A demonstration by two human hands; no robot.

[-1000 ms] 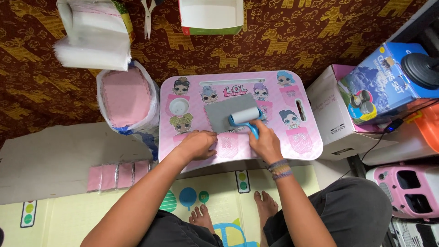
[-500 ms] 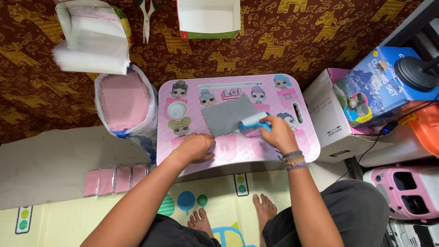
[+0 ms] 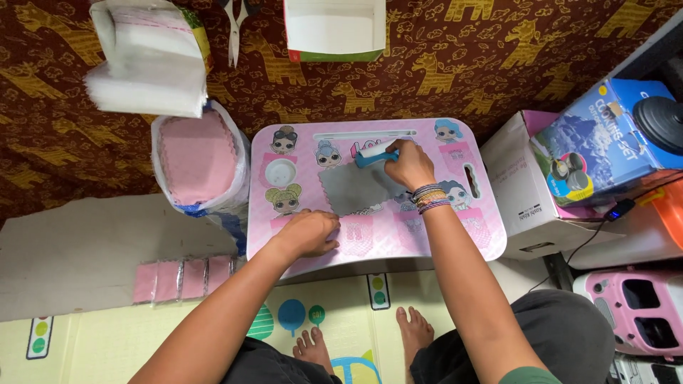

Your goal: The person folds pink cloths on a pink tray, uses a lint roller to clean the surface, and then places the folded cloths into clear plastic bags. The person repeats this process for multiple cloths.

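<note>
In the head view, your right hand (image 3: 407,165) is closed around the blue handle of a small white roller (image 3: 375,153), which lies just left of your fingers at the far edge of the flat grey rectangular sheet (image 3: 348,190) on the pink cartoon-printed lap table (image 3: 484,227). Your left hand (image 3: 311,233) rests palm down with its fingers loosely curled on the near left part of the table, touching the near left corner of the grey sheet and holding nothing. To the left of the table stands a white plastic bag of pink scalloped pads (image 3: 197,158). Compared with half a second ago, your right hand and the roller have moved from the sheet's right edge to its far edge, while your left hand has stayed put.
</note>
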